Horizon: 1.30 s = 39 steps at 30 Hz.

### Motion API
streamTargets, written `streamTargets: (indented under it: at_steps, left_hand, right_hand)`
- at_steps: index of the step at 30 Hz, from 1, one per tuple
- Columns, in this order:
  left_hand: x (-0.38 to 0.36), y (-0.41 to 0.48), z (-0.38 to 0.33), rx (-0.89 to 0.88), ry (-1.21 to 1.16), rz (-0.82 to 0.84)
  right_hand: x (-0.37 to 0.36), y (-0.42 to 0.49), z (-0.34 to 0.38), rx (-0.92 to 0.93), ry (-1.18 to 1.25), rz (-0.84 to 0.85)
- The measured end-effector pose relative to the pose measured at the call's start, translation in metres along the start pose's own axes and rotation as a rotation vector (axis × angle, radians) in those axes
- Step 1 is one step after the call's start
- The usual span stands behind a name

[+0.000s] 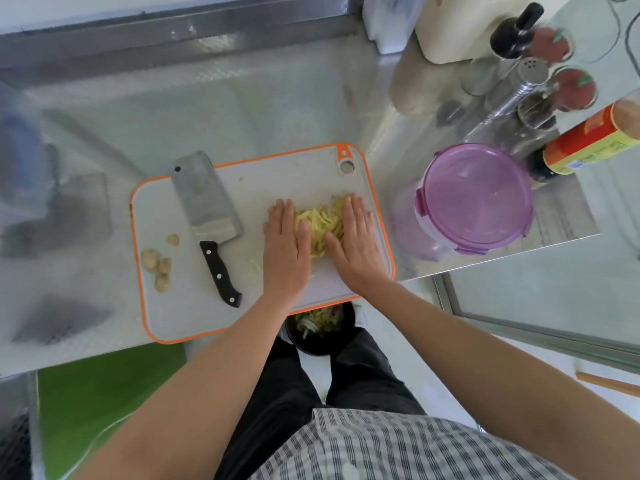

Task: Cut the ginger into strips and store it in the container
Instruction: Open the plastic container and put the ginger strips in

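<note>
A pile of yellow ginger strips lies on the grey cutting board with an orange rim. My left hand lies flat with straight fingers against the pile's left side. My right hand lies flat the same way against its right side, so the strips sit between both palms. A cleaver with a black handle rests on the board to the left, touched by neither hand. A round container with a purple lid stands closed to the right of the board.
Several ginger offcuts lie near the board's left edge. Bottles, shakers and jars crowd the back right corner. A dark bowl of scraps sits on the floor below the counter edge, by my legs.
</note>
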State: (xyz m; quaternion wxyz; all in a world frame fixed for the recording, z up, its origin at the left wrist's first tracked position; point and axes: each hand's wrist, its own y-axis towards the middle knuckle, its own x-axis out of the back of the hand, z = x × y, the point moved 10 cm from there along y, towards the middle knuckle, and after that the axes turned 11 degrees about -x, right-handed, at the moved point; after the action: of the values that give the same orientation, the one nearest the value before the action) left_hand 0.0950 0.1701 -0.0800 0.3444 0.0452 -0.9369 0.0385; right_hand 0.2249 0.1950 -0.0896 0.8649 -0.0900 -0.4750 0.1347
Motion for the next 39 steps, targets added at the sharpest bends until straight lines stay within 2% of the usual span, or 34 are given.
streamTargets:
  at_steps: [4, 6, 8, 11, 16, 26, 29, 32, 34, 36, 39]
  left_hand:
    - [0.007, -0.001, -0.001, -0.025, 0.012, -0.037]
    - [0.009, -0.001, -0.003, -0.048, 0.011, -0.037]
    - [0.010, 0.001, -0.003, -0.062, 0.015, -0.029]
    - [0.006, 0.006, 0.000, -0.073, 0.005, -0.001]
    - [-0.003, 0.006, -0.003, -0.117, -0.005, 0.052]
    - [-0.001, -0.014, -0.005, -0.166, 0.037, 0.071]
    - [0.018, -0.015, -0.004, -0.202, 0.154, 0.001]
    - [0.043, -0.026, 0.007, -0.081, 0.281, -0.161]
    - [0.044, -0.039, 0.017, 0.018, 0.226, -0.203]
    - [0.023, -0.051, 0.022, 0.075, 0.089, -0.127]
    - [0.000, -0.057, 0.010, 0.045, -0.044, -0.068]
  right_hand:
    - [0.001, -0.008, 0.012, 0.123, 0.072, 0.075]
    - [0.017, -0.003, 0.009, 0.163, 0.087, 0.030]
    - [0.031, 0.010, -0.001, 0.132, 0.142, -0.031]
    - [0.025, 0.025, -0.005, 0.064, 0.134, 0.000]
    - [-0.003, 0.013, 0.020, 0.153, 0.142, 0.084]
    - [-0.007, -0.013, 0.023, 0.186, 0.239, 0.140]
    - [0.011, -0.006, 0.014, 0.157, 0.279, 0.063]
    - [0.009, -0.009, 0.003, 0.064, 0.296, 0.063]
    - [-0.004, -0.020, 0.004, 0.050, 0.290, 0.116]
    - [-0.015, -0.030, 0.009, 0.088, 0.268, 0.181]
    - [-0.010, -0.030, 0.005, 0.040, 0.356, 0.223]
